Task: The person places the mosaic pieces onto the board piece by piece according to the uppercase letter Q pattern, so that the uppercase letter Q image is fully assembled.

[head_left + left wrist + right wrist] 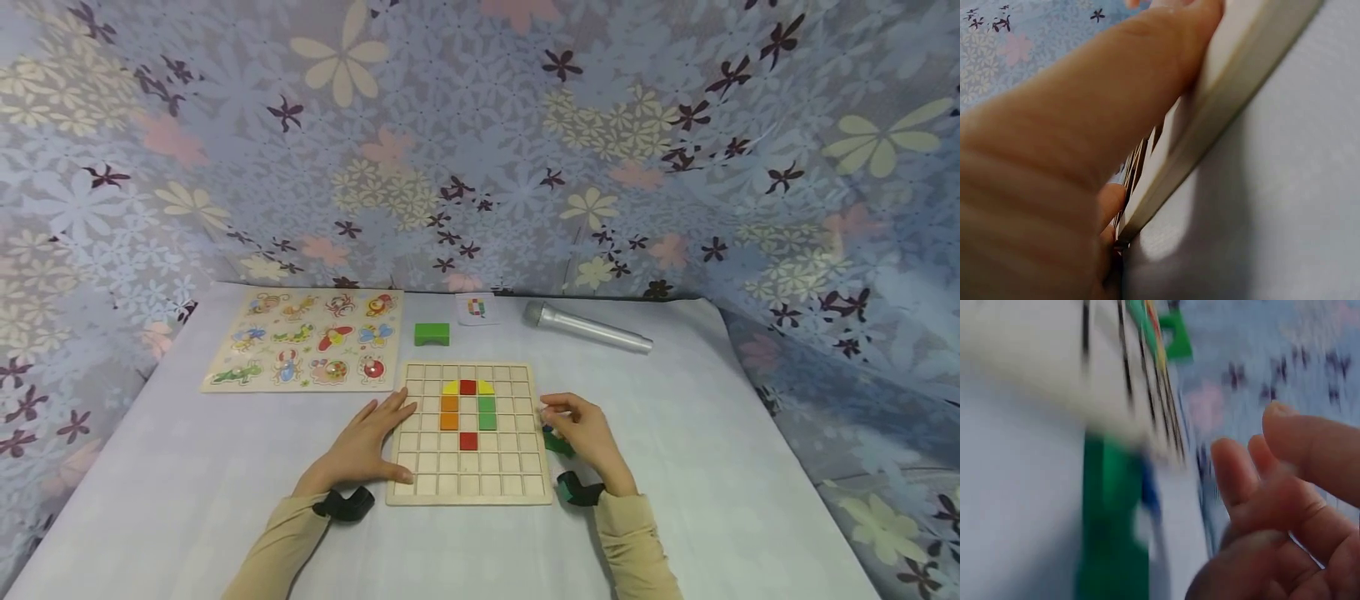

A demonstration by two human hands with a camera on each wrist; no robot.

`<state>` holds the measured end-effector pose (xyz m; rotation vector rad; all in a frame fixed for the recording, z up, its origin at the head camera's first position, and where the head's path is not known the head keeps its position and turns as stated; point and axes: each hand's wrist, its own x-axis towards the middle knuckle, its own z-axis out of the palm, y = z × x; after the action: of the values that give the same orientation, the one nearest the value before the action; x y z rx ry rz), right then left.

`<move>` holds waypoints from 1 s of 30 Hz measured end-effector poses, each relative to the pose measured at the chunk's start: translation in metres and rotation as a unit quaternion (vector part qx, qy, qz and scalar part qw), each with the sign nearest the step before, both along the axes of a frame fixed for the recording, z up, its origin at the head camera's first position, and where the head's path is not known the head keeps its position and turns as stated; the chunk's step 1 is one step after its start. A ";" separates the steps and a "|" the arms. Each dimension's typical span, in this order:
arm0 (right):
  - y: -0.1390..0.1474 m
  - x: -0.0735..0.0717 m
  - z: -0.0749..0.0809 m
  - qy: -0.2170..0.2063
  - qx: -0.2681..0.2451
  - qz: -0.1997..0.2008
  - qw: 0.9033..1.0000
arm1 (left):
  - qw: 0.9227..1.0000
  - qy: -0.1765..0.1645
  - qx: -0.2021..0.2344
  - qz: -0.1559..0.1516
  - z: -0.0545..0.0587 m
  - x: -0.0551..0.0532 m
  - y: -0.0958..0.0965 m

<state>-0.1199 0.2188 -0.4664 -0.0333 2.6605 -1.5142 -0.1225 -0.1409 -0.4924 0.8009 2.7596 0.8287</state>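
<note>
A square wooden grid board lies in front of the person, with red, yellow, orange and green tiles in its middle. The left hand rests along the board's left edge, fingers spread, thumb on the rim in the left wrist view. The right hand hovers at the board's right edge, fingers loosely bent, with a gap between thumb and fingers in the right wrist view. Just beside it, partly hidden in the head view, lies a green piece with a small blue piece against it; both are blurred.
Behind the board stand a green arch block and a small pattern card. An insect picture puzzle lies at the back left. A silver microphone lies at the back right. Patterned cloth hangs behind the table.
</note>
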 end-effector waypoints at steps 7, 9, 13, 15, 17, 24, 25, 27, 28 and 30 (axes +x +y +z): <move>0.043 0.018 -0.009 -0.039 0.021 -0.019 0.999 | 1.000 0.009 0.001 0.002 0.001 0.000 0.000; 0.045 0.020 -0.012 -0.046 0.011 0.000 0.999 | 1.000 0.008 0.002 0.003 0.001 0.000 0.000; 0.045 0.022 -0.015 -0.042 0.024 0.015 0.999 | 1.000 0.003 0.004 0.002 0.001 0.001 0.001; 0.044 0.024 -0.016 -0.041 0.030 0.012 0.999 | 1.000 0.003 0.004 -0.002 0.000 0.001 0.001; 0.042 0.023 -0.016 -0.037 0.037 0.010 0.999 | 1.000 0.004 0.005 -0.002 0.000 0.001 0.001; 0.036 0.022 -0.016 -0.041 0.065 0.014 0.997 | 1.000 0.012 0.010 -0.003 -0.002 0.002 -0.001; 0.036 0.022 -0.016 -0.043 0.067 0.014 0.997 | 1.000 0.013 0.011 -0.003 -0.002 0.002 -0.001; 0.037 0.021 -0.015 -0.048 0.066 0.009 0.997 | 1.000 0.015 0.010 -0.003 -0.002 0.002 -0.001; 0.037 0.019 -0.014 -0.050 0.065 0.006 0.997 | 1.000 0.016 0.008 -0.004 -0.002 0.002 -0.001; 0.037 0.017 -0.012 -0.053 0.057 -0.001 0.997 | 1.000 0.016 0.006 -0.004 -0.001 0.002 0.000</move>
<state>-0.1034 0.2560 -0.4783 0.0547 2.6565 -1.3226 -0.1210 -0.1408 -0.4937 0.8328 2.7795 0.8381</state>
